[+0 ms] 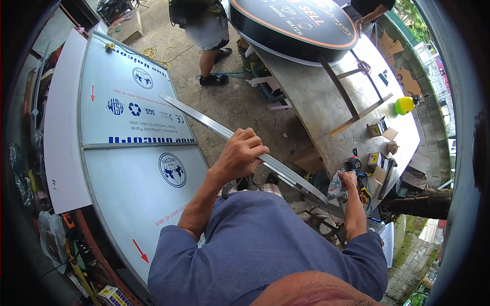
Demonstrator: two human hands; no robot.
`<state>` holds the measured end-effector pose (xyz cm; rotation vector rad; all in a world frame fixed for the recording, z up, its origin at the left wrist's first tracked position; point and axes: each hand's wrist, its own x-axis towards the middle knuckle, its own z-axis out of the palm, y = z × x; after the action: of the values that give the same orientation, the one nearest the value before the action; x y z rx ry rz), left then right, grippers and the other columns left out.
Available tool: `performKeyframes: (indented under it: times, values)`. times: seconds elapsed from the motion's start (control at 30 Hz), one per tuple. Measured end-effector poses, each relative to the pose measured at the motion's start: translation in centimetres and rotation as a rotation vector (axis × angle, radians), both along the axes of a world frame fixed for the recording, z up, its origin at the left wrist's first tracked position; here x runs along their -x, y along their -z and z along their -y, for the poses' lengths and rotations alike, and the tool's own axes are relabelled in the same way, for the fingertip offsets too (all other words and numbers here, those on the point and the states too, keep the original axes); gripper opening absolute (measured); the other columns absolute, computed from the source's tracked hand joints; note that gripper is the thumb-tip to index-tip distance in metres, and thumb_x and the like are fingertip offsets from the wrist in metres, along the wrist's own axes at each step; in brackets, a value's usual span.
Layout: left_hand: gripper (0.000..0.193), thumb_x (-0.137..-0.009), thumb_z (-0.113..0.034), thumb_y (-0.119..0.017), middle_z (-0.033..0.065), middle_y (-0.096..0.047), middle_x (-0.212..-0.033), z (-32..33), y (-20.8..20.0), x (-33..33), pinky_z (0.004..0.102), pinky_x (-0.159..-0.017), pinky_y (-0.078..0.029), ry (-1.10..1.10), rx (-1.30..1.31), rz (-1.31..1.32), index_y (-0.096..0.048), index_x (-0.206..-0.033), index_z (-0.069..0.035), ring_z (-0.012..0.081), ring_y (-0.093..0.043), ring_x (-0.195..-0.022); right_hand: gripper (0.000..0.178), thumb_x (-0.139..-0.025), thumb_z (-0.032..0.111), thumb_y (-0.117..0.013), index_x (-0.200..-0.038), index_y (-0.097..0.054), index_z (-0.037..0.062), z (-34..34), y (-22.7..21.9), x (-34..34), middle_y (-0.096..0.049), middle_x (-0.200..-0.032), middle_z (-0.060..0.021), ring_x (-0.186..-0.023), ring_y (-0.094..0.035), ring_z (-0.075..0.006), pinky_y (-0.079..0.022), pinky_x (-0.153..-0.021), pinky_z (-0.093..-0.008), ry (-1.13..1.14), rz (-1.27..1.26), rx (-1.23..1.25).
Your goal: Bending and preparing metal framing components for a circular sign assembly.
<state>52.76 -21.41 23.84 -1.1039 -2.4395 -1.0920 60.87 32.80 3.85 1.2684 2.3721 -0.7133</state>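
Note:
My left hand point(240, 155) is closed around a long silvery metal strip point(201, 120). The strip looks like a ridged aluminium profile. It slants across in front of my body, one end over the edge of the white panel point(125, 186) on the left, the other down by the worktable's near edge. At that table corner my right hand point(348, 179) has its fingers drawn together on a crumpled clear plastic bag point(336, 187). Whatever the bag holds is too unclear to name. A tape measure point(353, 163) lies just beyond this hand.
A round black sign point(255, 31) rests on the far part of the metal worktable point(286, 71). Nearer are a metal frame point(347, 97), small open boxes point(377, 127) and a yellow spray bottle point(404, 105). A person point(206, 38) stands ahead; another is at the far right.

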Motion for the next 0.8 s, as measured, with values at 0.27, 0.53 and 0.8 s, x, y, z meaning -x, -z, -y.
performKeyframes:
  times: [0.27,0.53,0.8]
  values:
    - [0.033,-0.06,0.0,-0.08,-0.0001,-0.063,-0.083,0.0,0.0,-0.8,0.0362,-0.08,-0.044,0.015,0.006,0.002,-0.073,-0.09,-0.011,0.0216,-0.057,-0.088,0.038,-0.081,0.036,-0.082,-0.074,-0.074,0.0004,0.3,0.3,0.0,-0.07,-0.068,-0.0081,-0.054,-0.066,-0.0201,-0.055,-0.053,-0.0356,0.016,-0.018,-0.017]
    - [0.03,-0.062,-0.002,-0.08,-0.0001,-0.063,-0.082,-0.5,-0.5,-1.1,0.0357,-0.08,-0.045,0.037,0.015,-0.004,-0.073,-0.09,-0.011,0.0211,-0.058,-0.088,0.046,-0.081,0.048,-0.078,-0.075,-0.076,0.0022,-1.7,2.5,-0.7,-0.073,-0.073,-0.013,-0.071,-0.073,-0.0264,-0.055,-0.074,-0.0398,-0.056,0.034,-0.155]
    - [0.032,-0.062,-0.001,-0.08,-0.0002,-0.064,-0.082,-0.2,-0.2,-1.5,0.0356,-0.08,-0.045,0.035,0.016,0.016,-0.074,-0.091,-0.011,0.0209,-0.058,-0.087,0.047,-0.079,0.048,-0.076,-0.08,-0.077,0.0012,-1.3,2.8,-0.2,-0.074,-0.079,-0.0178,-0.079,-0.075,-0.0319,-0.056,-0.082,-0.0411,-0.081,0.037,-0.154]
